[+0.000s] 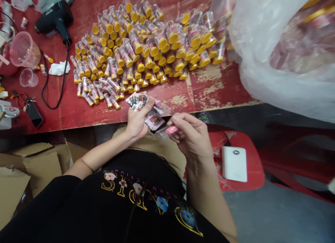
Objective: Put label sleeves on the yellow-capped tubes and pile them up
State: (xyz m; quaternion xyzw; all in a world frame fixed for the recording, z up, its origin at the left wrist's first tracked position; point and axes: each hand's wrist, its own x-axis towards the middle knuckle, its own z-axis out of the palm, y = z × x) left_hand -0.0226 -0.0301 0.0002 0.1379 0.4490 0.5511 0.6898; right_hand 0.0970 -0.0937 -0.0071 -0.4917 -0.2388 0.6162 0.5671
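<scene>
My left hand (139, 118) is closed around a fanned bunch of printed labels (154, 120), its thumb pressed on top. Close beside it, my right hand (192, 133) pinches a small clear tube (162, 133) with something pink (172, 130) at the fingertips. The tube's near end is partly hidden by the fingers. Both hands are over my lap, just in front of the table's edge. Beyond them lies a big heap of clear tubes with yellow caps (136, 44), many wearing printed labels.
On the red table (86, 115) are a heat gun (56, 19) with its cord, a pink basket (24, 51), a clear cup (28, 78) and a phone (35, 113). A large plastic bag (259, 58) bulges at right. A white power bank (235, 164) rests on a red stool (253, 159). Cardboard boxes (39, 166) stand at left.
</scene>
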